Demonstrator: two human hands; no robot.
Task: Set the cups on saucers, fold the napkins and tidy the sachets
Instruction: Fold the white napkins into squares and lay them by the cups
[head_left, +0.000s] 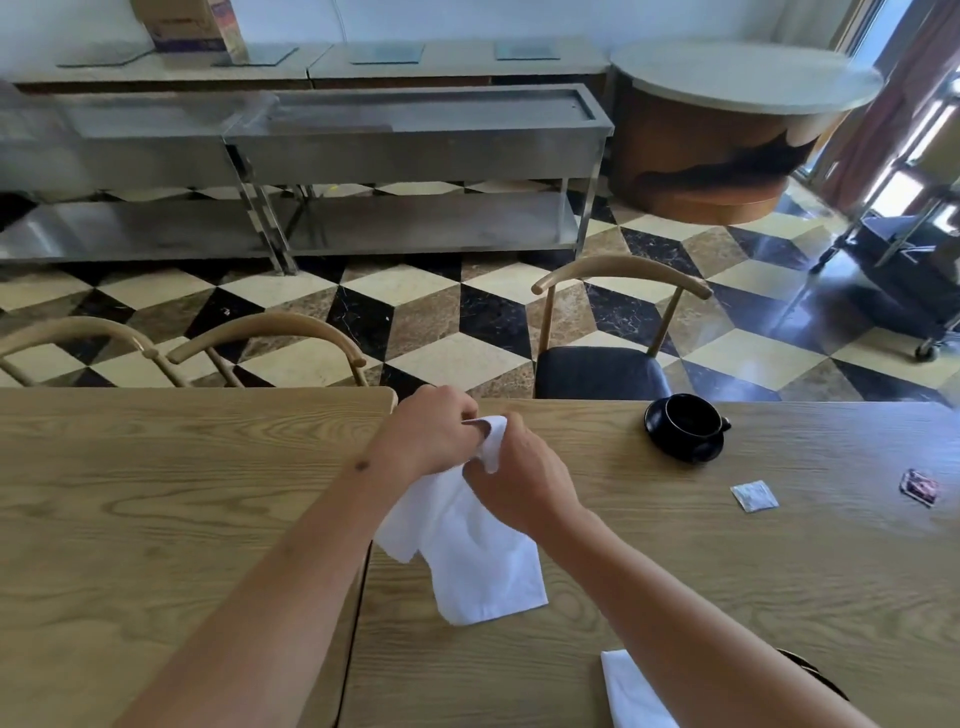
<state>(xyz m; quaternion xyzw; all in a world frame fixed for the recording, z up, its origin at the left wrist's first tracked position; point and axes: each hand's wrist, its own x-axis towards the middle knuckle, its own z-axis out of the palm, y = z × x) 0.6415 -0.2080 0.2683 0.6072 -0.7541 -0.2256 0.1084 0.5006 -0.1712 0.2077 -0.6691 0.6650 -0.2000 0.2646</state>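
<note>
A white cloth napkin (467, 561) hangs above the wooden table (156, 493), held up at its top edge by both hands. My left hand (426, 431) pinches the top corner, and my right hand (514, 478) grips the cloth just beside it. To the right a black cup (693, 418) stands on a black saucer (655, 422) near the table's far edge. A white sachet (754, 496) lies flat on the table, and a dark pink sachet (919, 486) lies further right. A second white napkin (631, 691) lies at the near edge, partly under my right forearm.
Wooden chairs stand along the far side: two at the left (270, 338) and one with a dark seat (602, 364). A seam (358, 597) runs between two joined tabletops. Steel counters (415, 140) and a round table (743, 73) stand beyond on the chequered floor.
</note>
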